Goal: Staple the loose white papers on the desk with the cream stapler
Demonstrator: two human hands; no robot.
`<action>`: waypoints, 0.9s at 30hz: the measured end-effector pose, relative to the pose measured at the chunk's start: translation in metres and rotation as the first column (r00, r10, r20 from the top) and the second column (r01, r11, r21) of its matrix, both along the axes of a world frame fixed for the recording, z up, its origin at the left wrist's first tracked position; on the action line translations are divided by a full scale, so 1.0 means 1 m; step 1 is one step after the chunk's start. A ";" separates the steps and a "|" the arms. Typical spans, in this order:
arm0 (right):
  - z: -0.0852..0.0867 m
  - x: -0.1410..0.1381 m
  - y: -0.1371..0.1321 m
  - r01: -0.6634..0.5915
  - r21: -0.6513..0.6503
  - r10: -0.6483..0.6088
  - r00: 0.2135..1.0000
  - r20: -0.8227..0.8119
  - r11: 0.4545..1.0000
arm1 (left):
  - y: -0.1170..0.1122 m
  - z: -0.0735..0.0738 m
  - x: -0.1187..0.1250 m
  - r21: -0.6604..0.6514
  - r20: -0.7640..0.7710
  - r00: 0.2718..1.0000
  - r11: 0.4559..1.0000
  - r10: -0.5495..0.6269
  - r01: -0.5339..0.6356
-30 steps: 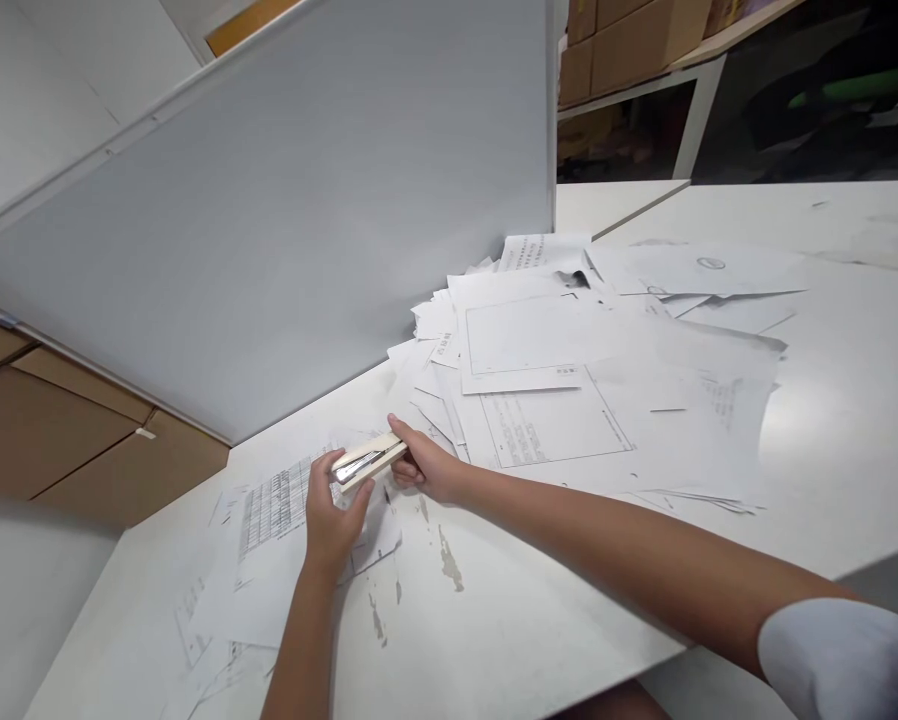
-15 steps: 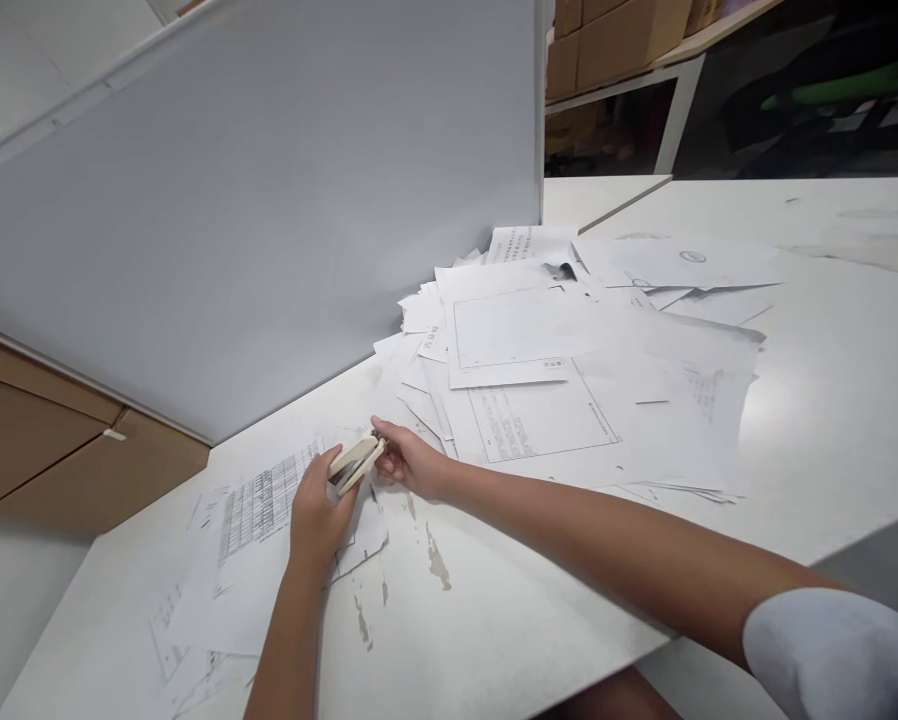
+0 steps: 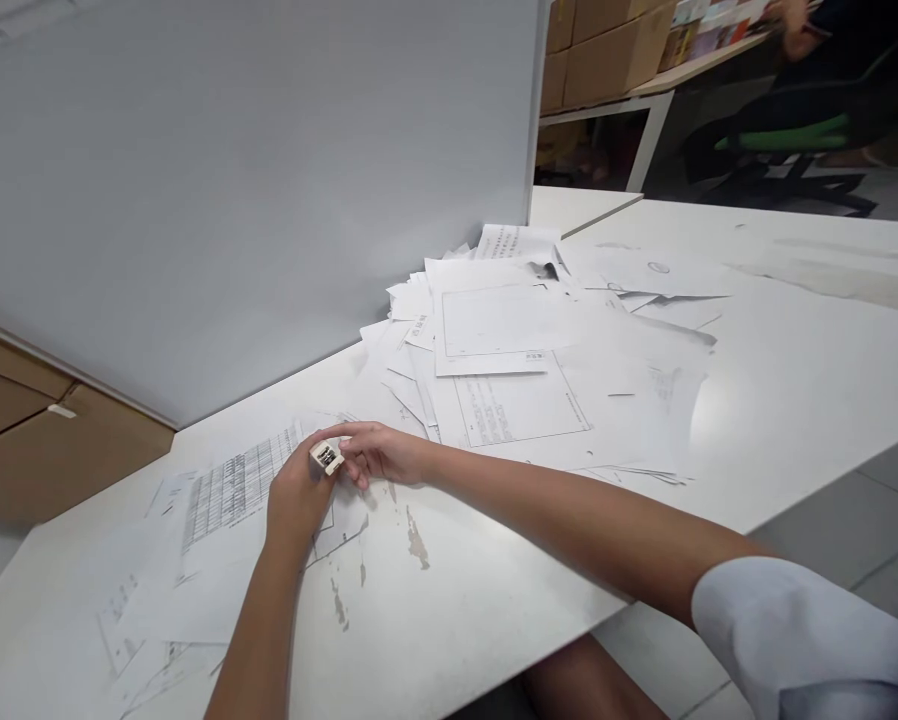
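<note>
A small cream stapler (image 3: 326, 457) is in my left hand (image 3: 297, 500), its end turned toward me so that a dark metal part shows. My left fingers are wrapped round it, and much of its body is hidden in the palm. My right hand (image 3: 385, 453) is up against the stapler, with the index finger stretched over its top and the thumb at its side; the other fingers are curled below. Beneath my left hand lie printed sheets (image 3: 224, 590), one with a table grid.
A messy heap of printed papers (image 3: 509, 320) spreads across the white table (image 3: 479, 620). A grey partition (image 3: 269, 180) stands behind it. Cardboard boxes (image 3: 66, 450) are at the left, more boxes (image 3: 606, 55) at the back. A person sits by a green chair (image 3: 786, 135) at the upper right.
The stapler has turned from lying side-on with its arms apart to pointing its end at me, deeper in my left hand. My right hand has shifted left over it. The view has swung slightly.
</note>
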State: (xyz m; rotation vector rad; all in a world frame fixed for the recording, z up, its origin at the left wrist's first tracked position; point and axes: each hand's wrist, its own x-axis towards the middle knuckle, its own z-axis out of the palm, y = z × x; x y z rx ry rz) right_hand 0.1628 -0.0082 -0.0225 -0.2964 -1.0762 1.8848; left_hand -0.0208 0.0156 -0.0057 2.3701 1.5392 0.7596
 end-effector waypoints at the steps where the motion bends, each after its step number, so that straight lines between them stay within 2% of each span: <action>1: 0.000 0.000 0.000 -0.004 0.001 0.004 1.000 -0.001 1.000 | 0.000 0.000 0.000 -0.001 -0.005 1.000 1.000 0.003 -0.003; 8: 0.004 0.002 -0.002 -0.012 0.004 0.012 1.000 -0.002 1.000 | 0.002 -0.003 -0.001 0.027 -0.080 0.997 1.000 0.003 -0.001; 15: 0.001 -0.001 0.001 -0.020 -0.027 0.019 0.999 -0.033 0.999 | 0.002 -0.007 -0.003 0.239 -0.075 0.995 0.968 -0.061 0.078; 22: -0.004 0.002 0.002 -0.072 0.037 0.074 0.995 -0.061 0.997 | -0.002 -0.005 -0.002 0.215 -0.072 0.985 0.962 -0.155 0.167; 27: -0.006 0.005 -0.001 -0.087 0.056 0.090 0.994 -0.054 0.995 | -0.001 -0.012 -0.001 0.301 -0.086 0.977 0.930 -0.194 0.211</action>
